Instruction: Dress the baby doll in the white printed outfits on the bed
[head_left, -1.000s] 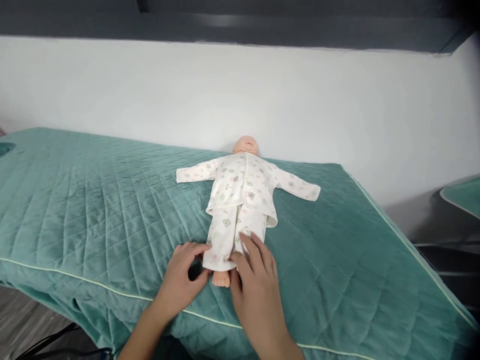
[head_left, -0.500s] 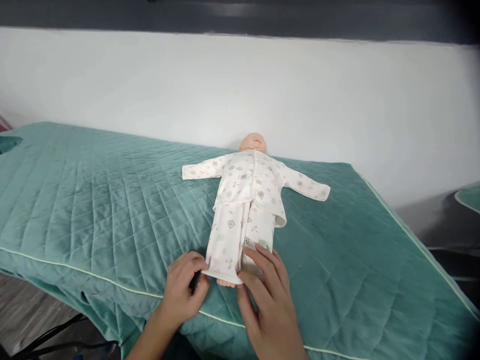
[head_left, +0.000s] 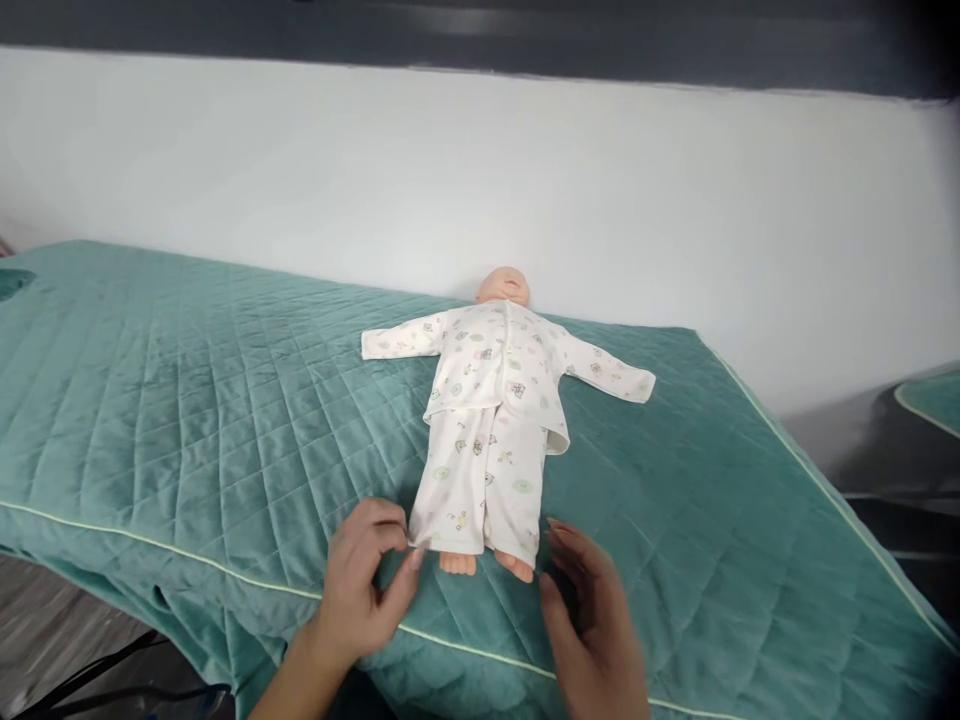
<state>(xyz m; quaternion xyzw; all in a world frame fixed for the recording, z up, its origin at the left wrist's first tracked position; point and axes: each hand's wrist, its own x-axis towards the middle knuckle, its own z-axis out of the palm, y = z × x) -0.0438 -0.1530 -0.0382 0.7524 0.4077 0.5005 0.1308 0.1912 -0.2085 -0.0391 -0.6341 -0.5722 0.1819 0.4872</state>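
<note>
A baby doll (head_left: 504,285) lies on its back in a white patterned long-sleeved top (head_left: 499,360) and matching trousers (head_left: 450,490). Its arms are spread, and both feet stick out below the hems. The outer corner of the trouser hem on the left is pinched between the thumb and fingers of my left hand (head_left: 367,580). Close beside the other hem and foot is my right hand (head_left: 596,620), its thumb and fingers apart with nothing between them. The sleeves cover the doll's hands.
A green quilted cover (head_left: 225,400) with pale piping spreads under the doll and hangs over the near edge. Behind it rises a white wall (head_left: 300,170). Dark cables (head_left: 112,670) show at the lower left, and another green padded edge (head_left: 930,400) at the right.
My right hand has let go of the inner hem on the left leg and moved right, beside the other leg. Both feet now show. My left hand has stayed at the left hem.
</note>
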